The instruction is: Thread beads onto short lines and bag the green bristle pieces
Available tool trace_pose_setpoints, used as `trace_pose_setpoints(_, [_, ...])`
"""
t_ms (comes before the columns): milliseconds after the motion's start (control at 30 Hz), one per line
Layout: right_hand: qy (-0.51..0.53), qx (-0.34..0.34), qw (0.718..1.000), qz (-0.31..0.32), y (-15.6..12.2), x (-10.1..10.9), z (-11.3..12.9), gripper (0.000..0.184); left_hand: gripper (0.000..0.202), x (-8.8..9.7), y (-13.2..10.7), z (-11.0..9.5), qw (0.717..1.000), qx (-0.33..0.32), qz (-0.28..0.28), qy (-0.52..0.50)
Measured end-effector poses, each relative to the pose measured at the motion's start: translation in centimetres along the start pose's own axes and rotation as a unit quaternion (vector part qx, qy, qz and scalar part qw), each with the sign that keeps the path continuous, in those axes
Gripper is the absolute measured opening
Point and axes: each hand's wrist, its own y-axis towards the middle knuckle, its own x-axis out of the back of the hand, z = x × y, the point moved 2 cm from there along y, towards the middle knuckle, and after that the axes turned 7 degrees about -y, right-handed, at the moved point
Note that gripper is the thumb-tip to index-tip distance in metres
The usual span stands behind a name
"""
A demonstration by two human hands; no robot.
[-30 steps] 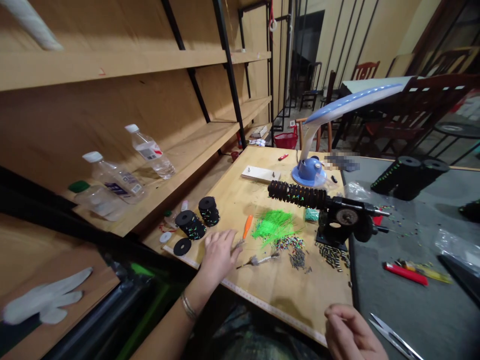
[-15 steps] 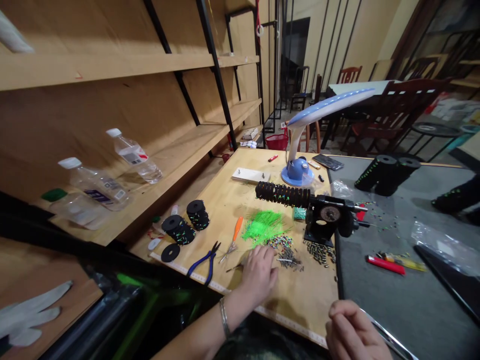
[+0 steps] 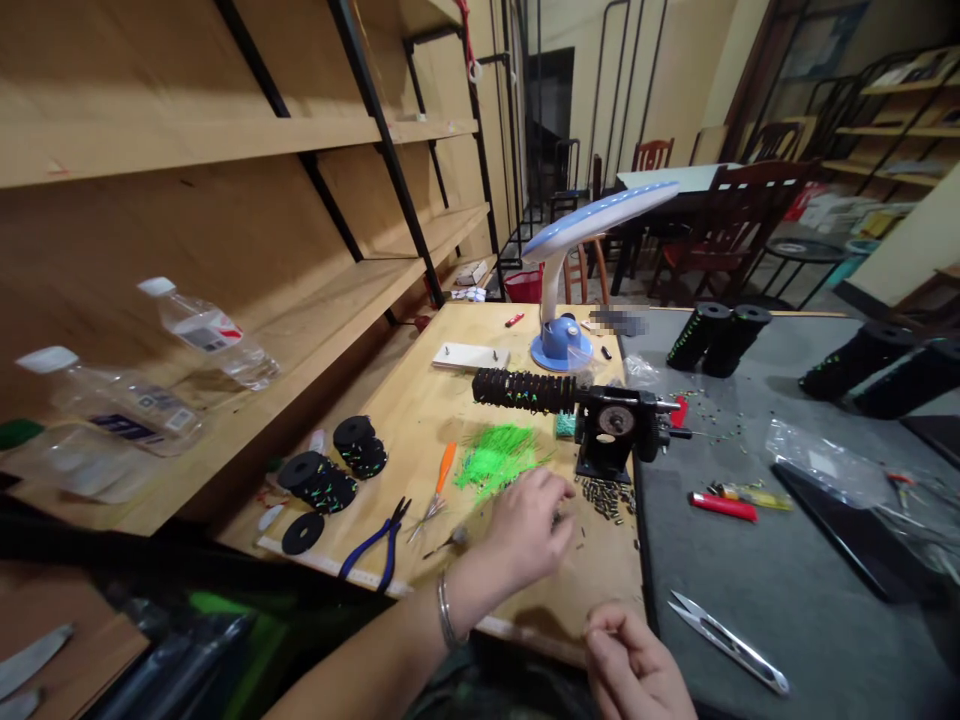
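My left hand (image 3: 529, 525) reaches over the wooden worktable (image 3: 420, 420), its fingers bent down onto a scatter of small coloured beads (image 3: 564, 516) beside a heap of bright green strands (image 3: 495, 456). What the fingertips hold, if anything, is hidden. My right hand (image 3: 637, 670) is at the near table edge, fingers curled into a pinch on something too small to name. Blue-handled pliers (image 3: 373, 542) lie left of my left hand, with an orange-handled tool (image 3: 441, 476) and a small metal tool (image 3: 444, 542) close by.
A black hand-crank winder (image 3: 611, 430) with a ribbed black spool stands behind the beads. A blue desk lamp (image 3: 562, 340), black spools (image 3: 330, 470), thread snips (image 3: 727, 640), a red lighter (image 3: 724, 506) and plastic bottles (image 3: 202, 335) on the left shelf surround the spot.
My left hand let go of the pliers at the left and moved right to the beads. The view swung to the right, and my right hand drew in slightly.
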Motion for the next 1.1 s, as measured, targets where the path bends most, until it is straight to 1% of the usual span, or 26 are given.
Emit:
trace_pose_setpoints(33, [0.0,-0.002,1.0,0.004,0.2,0.1,-0.3,0.057,0.016,-0.7,0.2,0.1,0.998,0.006,0.036,0.049])
trace_pose_setpoints(100, [0.004,-0.003,1.0,0.002,0.5,0.2,-0.8,0.057,0.017,-2.0,0.5,0.4,0.989,0.022,0.083,0.124])
trace_pose_setpoints(200, [0.012,0.0,1.0,0.0,0.8,0.5,-1.4,0.058,0.016,-3.4,0.7,1.0,0.98,0.037,0.11,0.163])
trace_pose_setpoints(267, [0.016,0.003,1.0,-0.003,0.9,0.6,-1.6,0.058,0.018,-3.8,0.8,1.4,0.979,0.037,0.116,0.164])
trace_pose_setpoints(400, [0.014,0.013,1.0,-0.002,1.1,0.7,-2.1,0.056,0.023,-3.8,0.7,2.0,0.977,0.042,0.121,0.17])
trace_pose_setpoints(500, [0.011,0.022,1.0,0.004,1.2,0.6,-2.4,0.056,0.024,-3.6,0.7,2.0,0.977,0.047,0.119,0.171])
trace_pose_setpoints(600, [0.018,0.028,0.999,-0.001,1.3,0.7,-2.6,0.055,0.022,-3.2,0.7,1.7,0.979,0.048,0.107,0.165])
trace_pose_setpoints(667, [0.023,0.028,0.999,-0.001,1.4,0.8,-2.8,0.056,0.02,-2.6,0.7,1.5,0.982,0.051,0.088,0.157])
trace_pose_setpoints(767, [0.028,0.025,0.999,0.005,1.5,0.7,-3.1,0.057,0.017,-1.2,0.8,1.3,0.994,0.028,0.027,0.106])
trace_pose_setpoints(867, [0.039,0.03,0.999,-0.007,1.6,0.4,-3.2,0.057,0.015,0.3,0.8,1.3,0.999,-0.016,-0.029,0.016])
trace_pose_setpoints(900, [0.043,0.032,0.998,-0.012,1.6,0.3,-3.2,0.057,0.014,0.6,0.9,1.5,0.999,-0.02,-0.037,-0.019])
trace_pose_setpoints(967, [0.05,0.037,0.998,-0.024,1.6,0.1,-3.2,0.056,0.013,1.1,1.0,1.7,0.993,-0.009,-0.038,-0.107])
trace_pose_setpoints(1033, [0.048,0.037,0.998,-0.03,1.7,0.1,-3.1,0.056,0.013,1.2,1.0,1.8,0.978,0.021,-0.03,-0.204])
trace_pose_setpoints(1100, [0.039,0.037,0.998,-0.038,1.6,0.3,-3.0,0.055,0.011,1.3,0.4,1.7,0.958,0.049,-0.028,-0.281])
